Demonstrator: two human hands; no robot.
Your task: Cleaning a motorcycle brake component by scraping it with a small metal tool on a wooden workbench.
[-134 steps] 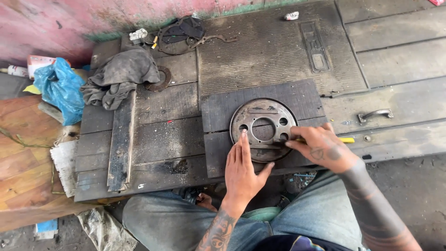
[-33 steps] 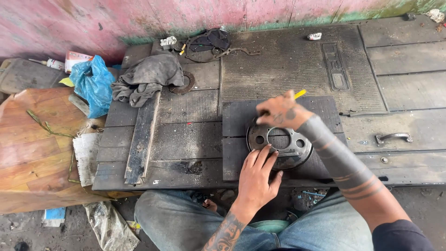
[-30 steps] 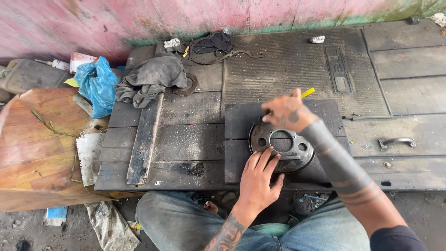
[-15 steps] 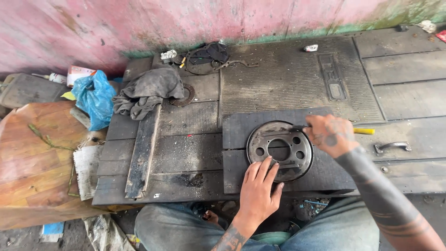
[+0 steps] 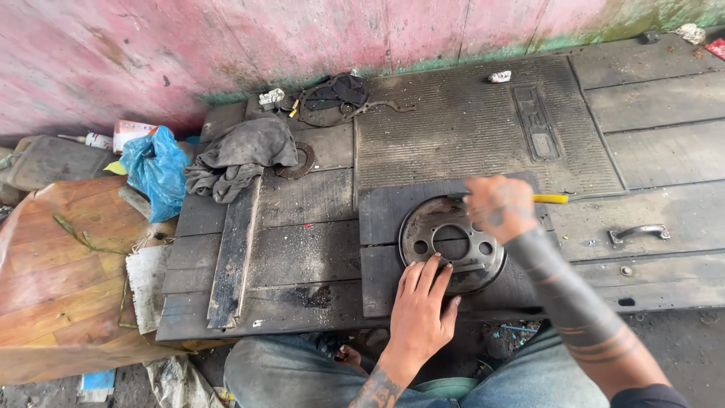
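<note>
A round, rusty metal plate [image 5: 444, 227] with a large centre hole and several smaller holes lies flat on a dark rubber sheet [image 5: 385, 211]. My left hand [image 5: 421, 306] presses flat on the plate's near rim, fingers spread. My right hand [image 5: 497, 205] is closed around a yellow-handled tool [image 5: 550, 199] and rests at the plate's far right rim. The tool's tip lies along the plate's top edge.
A ribbed rubber mat [image 5: 468, 125] covers the wooden platform behind. A grey rag [image 5: 238, 155], a rusty ring [image 5: 300, 157] and dark gasket pieces [image 5: 332, 94] lie at back left. A blue plastic bag [image 5: 155, 170] sits left. A metal handle [image 5: 638, 233] lies right.
My right hand with the yellow-handled tool has moved around the plate's rim, from the top to the right side and back toward the top right. My left hand stayed pressed on the plate.
</note>
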